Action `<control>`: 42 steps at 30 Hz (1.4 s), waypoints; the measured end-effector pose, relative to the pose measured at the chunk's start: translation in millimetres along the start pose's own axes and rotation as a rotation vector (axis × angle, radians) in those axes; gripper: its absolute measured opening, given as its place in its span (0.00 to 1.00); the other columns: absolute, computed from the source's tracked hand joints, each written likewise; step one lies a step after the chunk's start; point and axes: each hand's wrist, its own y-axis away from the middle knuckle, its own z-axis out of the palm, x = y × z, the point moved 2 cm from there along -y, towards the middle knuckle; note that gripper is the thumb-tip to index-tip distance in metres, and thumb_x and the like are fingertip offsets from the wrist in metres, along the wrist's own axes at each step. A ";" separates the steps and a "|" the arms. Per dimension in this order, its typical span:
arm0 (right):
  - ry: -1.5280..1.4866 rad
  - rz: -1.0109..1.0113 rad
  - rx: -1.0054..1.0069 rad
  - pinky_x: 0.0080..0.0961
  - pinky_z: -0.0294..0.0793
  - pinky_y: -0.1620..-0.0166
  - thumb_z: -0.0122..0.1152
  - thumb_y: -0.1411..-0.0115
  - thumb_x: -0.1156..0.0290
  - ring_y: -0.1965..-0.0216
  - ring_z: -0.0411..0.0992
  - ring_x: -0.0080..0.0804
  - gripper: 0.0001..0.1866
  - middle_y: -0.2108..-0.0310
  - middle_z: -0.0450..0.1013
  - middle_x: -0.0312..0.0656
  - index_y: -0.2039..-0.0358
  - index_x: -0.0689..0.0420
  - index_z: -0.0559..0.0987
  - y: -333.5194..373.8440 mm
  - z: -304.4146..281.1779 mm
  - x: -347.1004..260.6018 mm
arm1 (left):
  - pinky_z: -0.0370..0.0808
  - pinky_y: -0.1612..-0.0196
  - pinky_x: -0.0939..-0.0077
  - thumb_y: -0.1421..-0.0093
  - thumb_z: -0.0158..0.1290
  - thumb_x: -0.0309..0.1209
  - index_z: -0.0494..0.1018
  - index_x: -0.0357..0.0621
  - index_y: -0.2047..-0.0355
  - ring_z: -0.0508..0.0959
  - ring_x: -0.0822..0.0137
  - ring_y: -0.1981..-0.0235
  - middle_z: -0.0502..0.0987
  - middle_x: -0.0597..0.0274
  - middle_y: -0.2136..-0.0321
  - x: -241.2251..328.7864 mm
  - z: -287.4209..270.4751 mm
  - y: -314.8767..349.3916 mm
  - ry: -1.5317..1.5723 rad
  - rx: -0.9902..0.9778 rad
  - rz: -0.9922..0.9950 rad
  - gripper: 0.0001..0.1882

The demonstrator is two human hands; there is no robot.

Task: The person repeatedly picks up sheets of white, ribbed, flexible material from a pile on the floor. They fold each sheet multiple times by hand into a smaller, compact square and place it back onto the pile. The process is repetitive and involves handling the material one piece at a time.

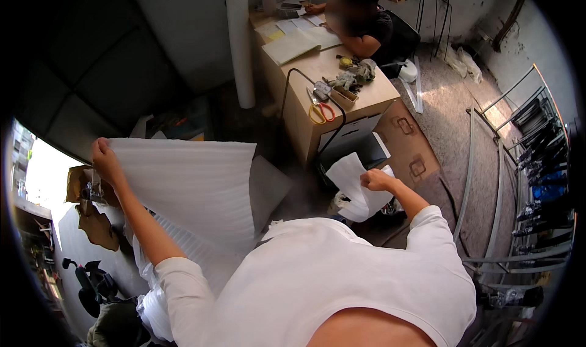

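My left hand (106,159), out at the far left, is closed on the corner of a large white foam sheet (189,176). The sheet hangs in ripples down towards my body, and more of the same white material lies below it. On the right, my right hand (376,180) grips a smaller piece of white foam sheet (354,182), which droops and curls below my fingers. Whether the two white pieces join is hidden behind my body. Dark items show partly under the smaller piece.
A wooden desk (287,81) stands ahead, with scissors (321,111), a tape measure (346,61) and papers on it. Behind it sits a person (366,26), leaning over the papers. Metal racks (537,164) line the right side. A white pipe (240,48) rises left of the desk.
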 end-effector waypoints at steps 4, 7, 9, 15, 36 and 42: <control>-0.013 -0.242 0.288 0.37 0.64 0.62 0.50 0.59 0.76 0.64 0.66 0.46 0.05 0.70 0.69 0.49 0.79 0.63 0.70 -43.4 -68.7 -75.0 | 0.69 0.70 0.67 0.41 0.40 0.37 0.72 0.44 0.74 0.74 0.56 0.74 0.75 0.58 0.77 97.7 12.7 43.5 0.340 -0.260 0.125 0.14; -0.066 -0.468 0.519 0.35 0.58 0.51 0.57 0.55 0.75 0.51 0.58 0.47 0.05 0.54 0.62 0.49 0.75 0.58 0.73 -77.4 -104.1 -140.6 | 0.67 0.74 0.71 0.42 0.42 0.34 0.71 0.43 0.76 0.73 0.57 0.78 0.73 0.56 0.81 189.0 17.0 95.2 0.484 -0.575 0.195 0.12; -0.144 -0.727 0.696 0.34 0.58 0.52 0.58 0.56 0.76 0.54 0.59 0.44 0.06 0.58 0.63 0.46 0.74 0.58 0.74 -81.5 -138.0 -209.1 | 0.67 0.76 0.72 0.42 0.43 0.31 0.70 0.42 0.75 0.72 0.56 0.80 0.72 0.53 0.82 223.7 9.8 125.3 0.638 -0.639 0.283 0.09; -0.404 -0.669 0.616 0.28 0.65 0.64 0.58 0.57 0.82 0.69 0.67 0.33 0.07 0.75 0.66 0.40 0.74 0.61 0.73 -91.2 -161.4 -252.0 | 0.67 0.74 0.76 0.46 0.47 0.30 0.71 0.40 0.75 0.73 0.63 0.79 0.74 0.57 0.82 231.9 -4.3 150.5 0.860 -0.760 0.158 0.06; 0.115 -0.953 0.736 0.25 0.61 0.65 0.57 0.58 0.79 0.70 0.65 0.31 0.11 0.77 0.66 0.36 0.72 0.55 0.70 -100.1 -156.9 -284.0 | 0.60 0.81 0.78 0.46 0.45 0.25 0.72 0.39 0.78 0.65 0.70 0.87 0.70 0.56 0.86 201.3 -13.5 171.3 0.720 -0.732 0.233 0.07; 0.155 -1.085 0.838 0.22 0.59 0.69 0.58 0.61 0.79 0.74 0.62 0.28 0.09 0.79 0.63 0.32 0.77 0.53 0.70 -76.1 -136.4 -276.2 | 0.57 0.81 0.79 0.43 0.43 0.30 0.68 0.40 0.82 0.61 0.73 0.87 0.62 0.63 0.90 186.8 -2.9 156.7 0.729 -0.710 -0.085 0.12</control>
